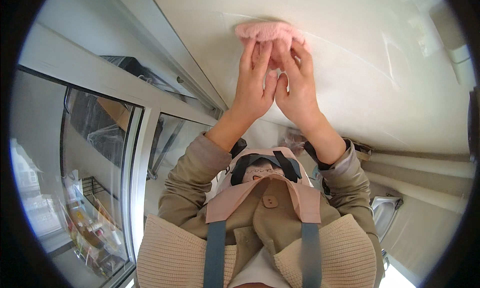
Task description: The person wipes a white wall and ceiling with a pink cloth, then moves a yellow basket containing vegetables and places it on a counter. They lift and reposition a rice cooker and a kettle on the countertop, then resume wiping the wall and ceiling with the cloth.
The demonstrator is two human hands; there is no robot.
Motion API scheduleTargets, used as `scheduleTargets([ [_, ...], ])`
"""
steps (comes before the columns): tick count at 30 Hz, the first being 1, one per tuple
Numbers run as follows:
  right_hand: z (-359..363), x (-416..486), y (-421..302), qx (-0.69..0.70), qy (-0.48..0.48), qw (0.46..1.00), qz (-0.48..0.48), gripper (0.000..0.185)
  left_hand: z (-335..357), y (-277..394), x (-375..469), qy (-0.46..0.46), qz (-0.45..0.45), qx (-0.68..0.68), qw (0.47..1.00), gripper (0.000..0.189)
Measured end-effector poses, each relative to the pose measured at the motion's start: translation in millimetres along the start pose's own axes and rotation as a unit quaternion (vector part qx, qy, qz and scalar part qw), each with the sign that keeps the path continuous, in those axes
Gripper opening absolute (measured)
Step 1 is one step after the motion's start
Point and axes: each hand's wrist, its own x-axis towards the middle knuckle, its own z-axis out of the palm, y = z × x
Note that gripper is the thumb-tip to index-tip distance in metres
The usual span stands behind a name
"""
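A pink fluffy cloth [268, 30] lies bunched against a smooth cream-coloured wall [348, 82]. My left hand [257, 74] presses on the cloth's near side, its fingertips tucked into the folds. Beside it, my right hand [298, 78] holds the same cloth, with its fingers spread over the fabric. Both thumbs point up and almost meet below the cloth. What the fingertips do inside the folds is hidden.
A white-framed glass door or window [150, 112] stands at the left. Behind the glass, a wire rack [93, 188] and assorted items show. Pale horizontal pipes [420, 162] run low at the right, near a metal basin [386, 213]. A light fitting-like box [450, 37] is at the upper right.
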Motion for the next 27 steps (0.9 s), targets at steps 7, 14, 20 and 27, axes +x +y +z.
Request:
scheduleTargets([
  [7, 57.4, 5.6, -5.2, 0.011, -0.078, 0.997, -0.019, 0.051, -24.5, -43.0, -19.4, 0.026, -0.085, -0.011, 0.996, 0.057],
  [14, 98.6, 71.7, -38.3, 0.082, -0.073, 0.991, -0.08, 0.052, -88.8, -77.2, 30.7, 0.126, -0.029, 0.088, 0.988, 0.051],
  [20, 160.4, 75.8, -40.9, 0.097, -0.119, 0.988, -0.02, 0.052, -117.0, -128.2, 16.6, 0.153, -0.099, 0.071, 0.981, 0.046],
  [27, 215.1, 39.7, -16.7, 0.05, -0.194, 0.98, 0.01, 0.047, -110.9, -169.1, -43.3, 0.061, -0.283, -0.006, 0.957, 0.044],
])
